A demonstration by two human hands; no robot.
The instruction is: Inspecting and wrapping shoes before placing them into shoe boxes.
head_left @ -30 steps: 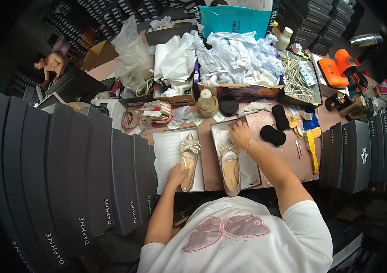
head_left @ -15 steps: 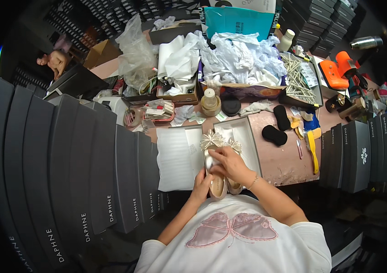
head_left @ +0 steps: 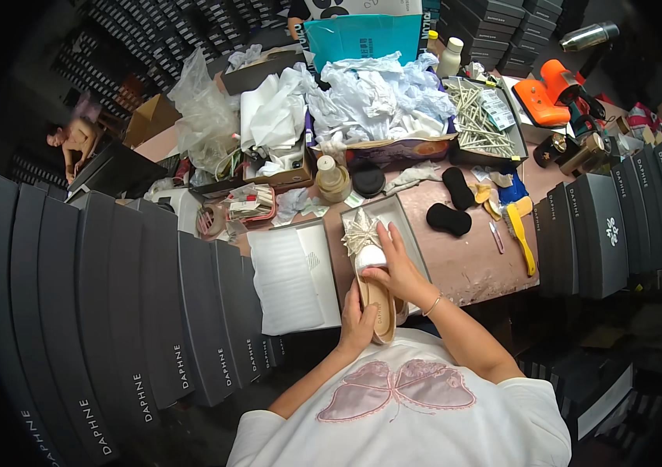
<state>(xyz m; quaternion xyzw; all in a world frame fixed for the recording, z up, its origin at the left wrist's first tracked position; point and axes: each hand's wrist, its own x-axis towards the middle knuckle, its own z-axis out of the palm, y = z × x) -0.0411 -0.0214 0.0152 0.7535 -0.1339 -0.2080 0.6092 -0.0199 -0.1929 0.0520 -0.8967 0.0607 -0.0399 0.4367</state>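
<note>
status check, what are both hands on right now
Left hand grips heel end of beige flat shoe. Right hand lies over its toe, by the pale bow. Shoe held over open grey box; nothing blocking.

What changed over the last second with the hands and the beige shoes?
A second ago the two shoes lay side by side, one under each hand. Now the left hand and right hand hold the beige shoes stacked together over the open grey box. The white paper sheet and black pads stayed put.
</note>
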